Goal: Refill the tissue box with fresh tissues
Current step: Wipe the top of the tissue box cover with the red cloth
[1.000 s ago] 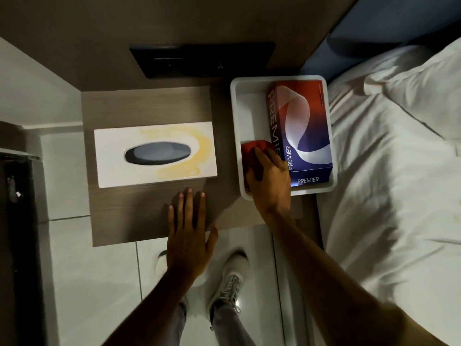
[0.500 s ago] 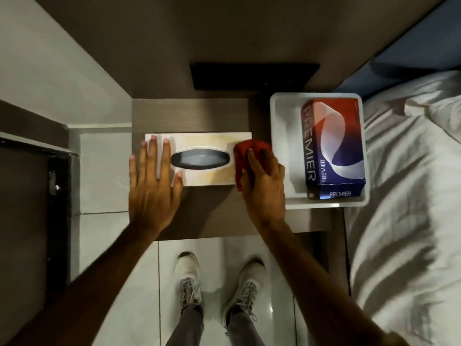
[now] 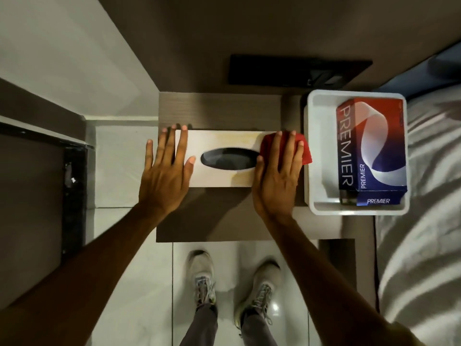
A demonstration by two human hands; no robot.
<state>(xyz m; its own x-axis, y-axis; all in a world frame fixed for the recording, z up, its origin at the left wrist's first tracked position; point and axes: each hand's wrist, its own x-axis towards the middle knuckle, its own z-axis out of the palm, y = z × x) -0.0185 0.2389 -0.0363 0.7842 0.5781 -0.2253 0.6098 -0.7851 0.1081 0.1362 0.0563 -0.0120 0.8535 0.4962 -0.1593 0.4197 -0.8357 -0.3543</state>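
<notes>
Both hands lay flat, fingers spread: the left hand (image 3: 166, 171) on the white rectangular tissue box (image 3: 224, 159) at nine o'clock, the right hand (image 3: 278, 176) pressing a red cloth (image 3: 303, 148) at three o'clock, gripping nothing.

Bare forearms, no sleeves or jewellery, entering from lower frame corners. Lower centre: grey trousers (image 3: 204, 325), pale worn trainers (image 3: 202, 275) with grey laces. Left hand (image 3: 163, 181), right hand (image 3: 277, 186) ungloved.
</notes>
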